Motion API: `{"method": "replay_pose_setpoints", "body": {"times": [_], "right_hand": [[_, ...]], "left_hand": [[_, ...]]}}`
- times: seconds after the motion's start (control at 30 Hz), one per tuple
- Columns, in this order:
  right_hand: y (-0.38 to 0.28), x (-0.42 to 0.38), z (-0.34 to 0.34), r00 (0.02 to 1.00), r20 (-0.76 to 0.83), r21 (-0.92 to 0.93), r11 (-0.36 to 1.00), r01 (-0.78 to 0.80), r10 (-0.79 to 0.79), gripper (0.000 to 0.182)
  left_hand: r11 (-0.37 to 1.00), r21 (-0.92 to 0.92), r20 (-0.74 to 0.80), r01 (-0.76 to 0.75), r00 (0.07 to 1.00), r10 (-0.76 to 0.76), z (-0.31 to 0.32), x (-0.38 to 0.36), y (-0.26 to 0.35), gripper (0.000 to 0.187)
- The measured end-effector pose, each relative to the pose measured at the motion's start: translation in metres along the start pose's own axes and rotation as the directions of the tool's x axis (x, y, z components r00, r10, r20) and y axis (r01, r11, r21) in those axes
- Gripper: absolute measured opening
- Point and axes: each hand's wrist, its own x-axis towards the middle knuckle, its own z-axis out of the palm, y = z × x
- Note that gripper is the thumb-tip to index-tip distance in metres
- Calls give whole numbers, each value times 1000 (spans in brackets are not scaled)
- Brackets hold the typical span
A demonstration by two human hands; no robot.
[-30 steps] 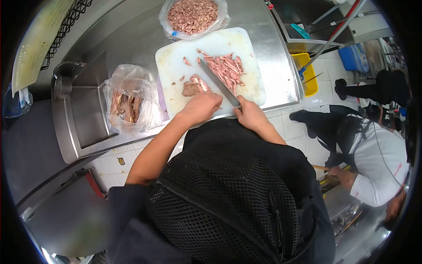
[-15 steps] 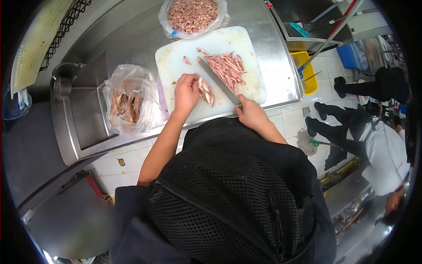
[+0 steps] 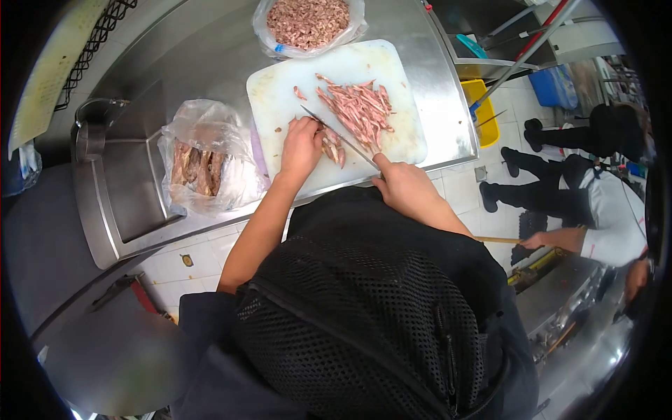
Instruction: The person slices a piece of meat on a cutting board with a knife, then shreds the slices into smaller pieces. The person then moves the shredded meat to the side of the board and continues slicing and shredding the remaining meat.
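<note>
My right hand [image 3: 402, 180] is closed round the handle of a knife [image 3: 348, 140]. Its long blade slants up and left across the white cutting board [image 3: 273, 91], edge-on to me, and lies against a piece of meat [image 3: 332, 147]. Bent fingers of my left hand [image 3: 302, 145] press on that piece from the left, close to the blade. Right of the blade is a loose pile of meat strips [image 3: 362, 108]. A small scrap of meat [image 3: 299, 92] lies apart near the board's upper left.
A plastic bag of chopped meat [image 3: 308, 24] stands beyond the board. Left of it, an open bag holds larger meat pieces [image 3: 198, 168], beside a steel sink [image 3: 143, 189]. On the floor at right are a yellow bucket [image 3: 483, 115] and other people [image 3: 602, 196], one gripping a pole.
The knife has shifted left from the strips onto the piece under my left hand, its blade turned more edge-on. The person at right has moved the mop pole closer to me.
</note>
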Motion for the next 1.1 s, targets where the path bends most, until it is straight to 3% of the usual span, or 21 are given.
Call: {"method": "replay_pose_setpoints", "body": {"times": [0.1, 0.17, 0.3, 0.37, 0.47, 0.7, 0.8, 0.87, 1.0, 1.1], "right_hand": [[-9, -2, -5, 998, 60, -54, 999, -6, 9, 30], [-12, 0, -4, 998, 61, -37, 999, -18, 20, 30], [-13, 22, 19, 997, 67, -44, 998, -38, 41, 30], [-5, 36, 41, 999, -9, -18, 999, -38, 38, 30], [-2, 64, 63, 997, -63, 8, 999, -42, 42, 30], [10, 72, 57, 992, -130, 56, 998, 3, 5, 32], [14, 49, 46, 997, -76, 93, 996, -5, 12, 33], [23, 18, 35, 989, 67, 75, 988, -135, 130, 32], [39, 2, 22, 988, 135, 168, 981, -95, 72, 31], [40, 8, 16, 980, 181, 239, 963, -126, 83, 31]], "left_hand": [[1000, -15, -13, 1, 1000, -1, 0, -1, -5, 11], [996, 16, -31, -83, 996, 84, 1, 0, -9, 8], [998, -24, -20, -60, 998, 59, 2, 1, -13, 9], [993, -1, -25, -116, 993, 116, 6, 1, -18, 13], [994, -83, 22, -70, 997, 72, -1, 4, -13, 12], [990, -112, -16, -91, 996, 90, 9, 3, -22, 15], [994, -84, -67, -76, 995, 70, 8, -3, -22, 14], [988, -132, -123, -76, 991, 60, 12, -4, -21, 14], [986, -164, -137, 15, 990, -38, 7, -5, -6, 16], [998, -44, -112, -42, 993, 37, 1, 0, 6, 14]]}}
